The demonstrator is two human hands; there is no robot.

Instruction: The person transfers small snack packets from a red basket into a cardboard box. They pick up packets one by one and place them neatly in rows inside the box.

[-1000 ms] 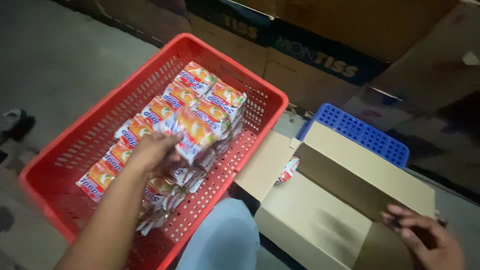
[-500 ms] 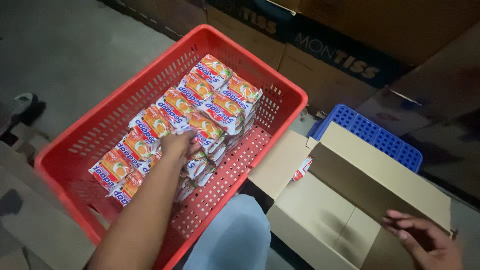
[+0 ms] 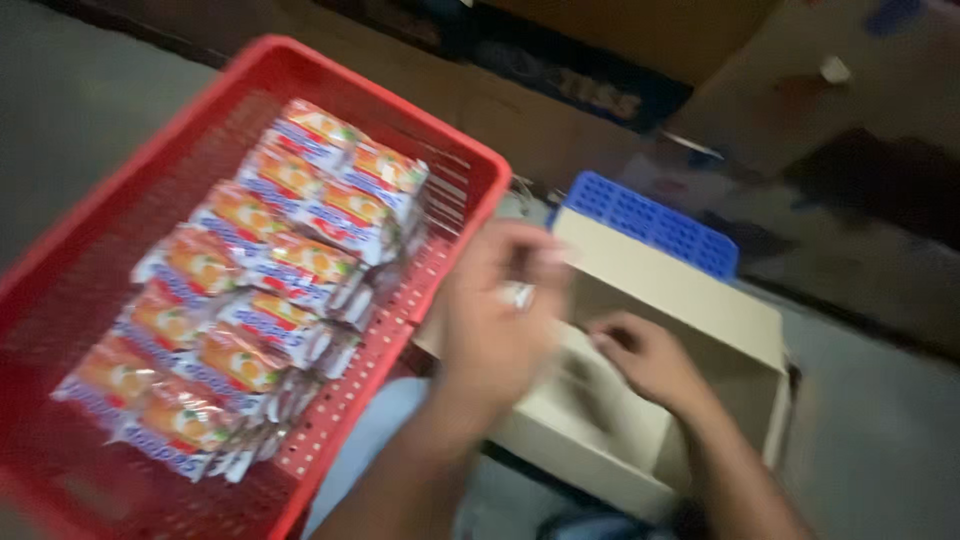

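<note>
A red plastic basket [image 3: 470,165] on the left holds two rows of orange-and-white snack packets [image 3: 260,290]. Right of it stands an open cardboard box [image 3: 680,290]. My left hand [image 3: 495,325] hovers, blurred, over the box's near left edge with its back to the camera and its fingers curled. A small pale thing shows at its fingertips, too smeared to name. My right hand [image 3: 650,360] reaches down inside the box, fingers against the inner wall, with nothing visible in it.
A blue perforated plastic crate [image 3: 650,215] sits behind the box. Large cardboard cartons [image 3: 640,40] line the far side. My knee in light blue trousers [image 3: 375,440] is between basket and box. Grey floor [image 3: 870,440] lies to the right.
My left hand left the packets in the basket and swung right to the box. My right hand moved from the box's near right corner into its inside. The view shifted right.
</note>
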